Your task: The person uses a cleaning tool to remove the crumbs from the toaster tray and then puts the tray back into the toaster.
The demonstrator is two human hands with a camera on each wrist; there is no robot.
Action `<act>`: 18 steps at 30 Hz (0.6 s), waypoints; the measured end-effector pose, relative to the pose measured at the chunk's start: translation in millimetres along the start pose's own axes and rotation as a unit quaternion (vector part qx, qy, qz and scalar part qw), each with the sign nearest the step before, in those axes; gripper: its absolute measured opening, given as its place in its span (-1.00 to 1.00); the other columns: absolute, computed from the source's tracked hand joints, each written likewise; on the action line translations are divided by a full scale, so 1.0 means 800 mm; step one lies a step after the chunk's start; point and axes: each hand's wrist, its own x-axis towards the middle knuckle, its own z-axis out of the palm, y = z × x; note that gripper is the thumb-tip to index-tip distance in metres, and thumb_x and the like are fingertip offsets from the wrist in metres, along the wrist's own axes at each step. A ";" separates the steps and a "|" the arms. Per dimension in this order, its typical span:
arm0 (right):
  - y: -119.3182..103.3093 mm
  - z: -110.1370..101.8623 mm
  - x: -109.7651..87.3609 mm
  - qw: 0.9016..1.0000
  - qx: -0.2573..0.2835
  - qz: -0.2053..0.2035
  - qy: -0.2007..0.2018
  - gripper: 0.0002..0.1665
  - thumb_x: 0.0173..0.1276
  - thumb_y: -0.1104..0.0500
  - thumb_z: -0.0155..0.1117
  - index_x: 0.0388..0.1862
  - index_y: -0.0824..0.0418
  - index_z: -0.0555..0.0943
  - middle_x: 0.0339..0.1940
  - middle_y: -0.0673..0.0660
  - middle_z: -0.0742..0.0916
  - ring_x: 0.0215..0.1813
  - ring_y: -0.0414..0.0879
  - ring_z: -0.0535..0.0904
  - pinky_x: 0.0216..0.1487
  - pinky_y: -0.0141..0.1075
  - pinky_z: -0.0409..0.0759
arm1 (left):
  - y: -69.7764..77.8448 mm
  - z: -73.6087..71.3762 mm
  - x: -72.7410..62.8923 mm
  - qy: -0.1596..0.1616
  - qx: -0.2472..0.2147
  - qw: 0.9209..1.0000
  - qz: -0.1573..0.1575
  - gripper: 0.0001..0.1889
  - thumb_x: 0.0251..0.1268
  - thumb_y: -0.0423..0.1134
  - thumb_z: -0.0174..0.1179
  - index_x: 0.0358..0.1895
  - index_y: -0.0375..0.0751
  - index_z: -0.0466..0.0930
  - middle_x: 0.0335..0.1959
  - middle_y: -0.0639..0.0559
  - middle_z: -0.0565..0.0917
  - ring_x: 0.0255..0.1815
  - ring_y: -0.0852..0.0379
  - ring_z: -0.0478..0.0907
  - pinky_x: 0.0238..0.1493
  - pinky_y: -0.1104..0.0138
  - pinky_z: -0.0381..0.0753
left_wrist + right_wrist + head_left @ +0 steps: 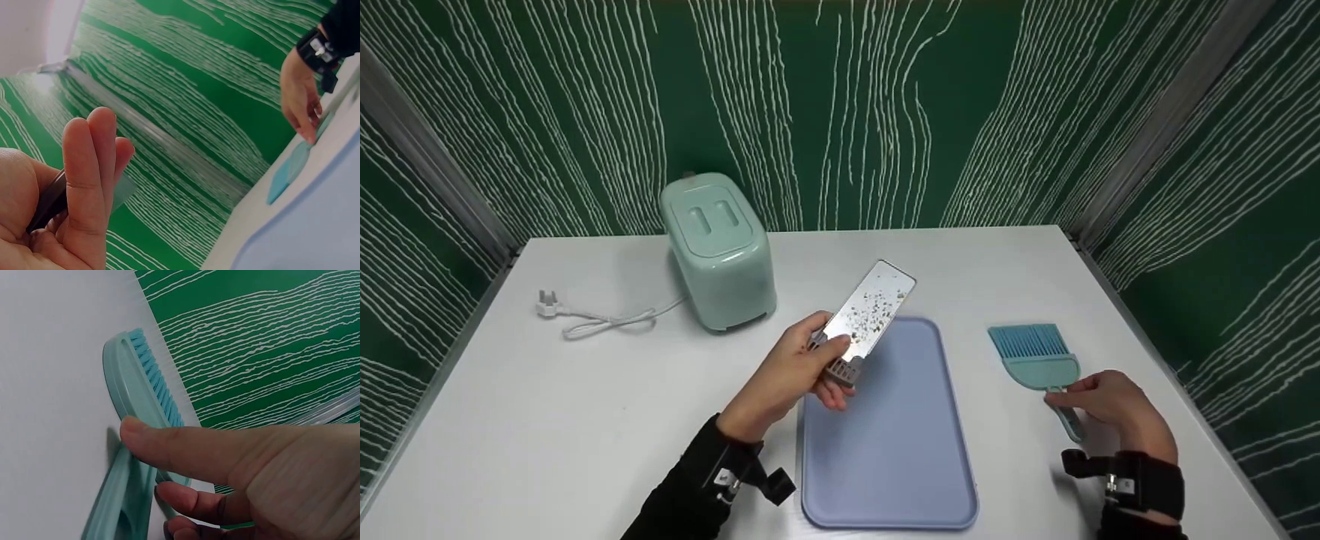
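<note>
My left hand grips a crumb tray by its slotted grey end, with the thumb on top. Small crumbs are scattered over the shiny metal face, which tilts up and to the right above a blue tray. In the left wrist view the fingers hide most of the crumb tray. On the right, my right hand pinches the handle of a small green brush between thumb and fingers. The brush's blue bristles point away from me, and its head is close over the white table.
A mint-green toaster stands at the back left, its top covered. From it a white cord with a plug runs out to the left. Green walls with white lines enclose the white table at the back and sides.
</note>
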 end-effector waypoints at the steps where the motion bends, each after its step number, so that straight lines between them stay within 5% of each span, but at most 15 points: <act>1: -0.001 0.001 0.000 1.000 -0.002 -0.001 0.001 -0.01 0.23 -0.33 0.60 0.18 0.45 0.46 -0.01 0.27 0.57 0.09 0.18 0.38 -0.03 -0.11 0.45 | 0.000 0.000 0.000 0.000 0.000 1.000 -0.001 -0.66 0.73 -0.27 0.03 0.37 -0.34 0.37 -0.50 -0.11 0.76 -0.65 0.11 0.74 -0.62 0.35 0.72; 18: -0.006 0.006 0.000 1.000 -0.017 -0.009 0.013 -0.14 0.35 -0.21 0.42 0.21 0.52 0.50 0.04 0.32 0.63 0.09 0.18 0.48 -0.04 -0.14 0.58 | 0.003 -0.003 -0.001 -0.010 -0.008 1.000 -0.003 -0.67 0.72 -0.29 0.03 0.34 -0.38 0.36 -0.54 -0.08 0.75 -0.67 0.14 0.73 -0.64 0.36 0.71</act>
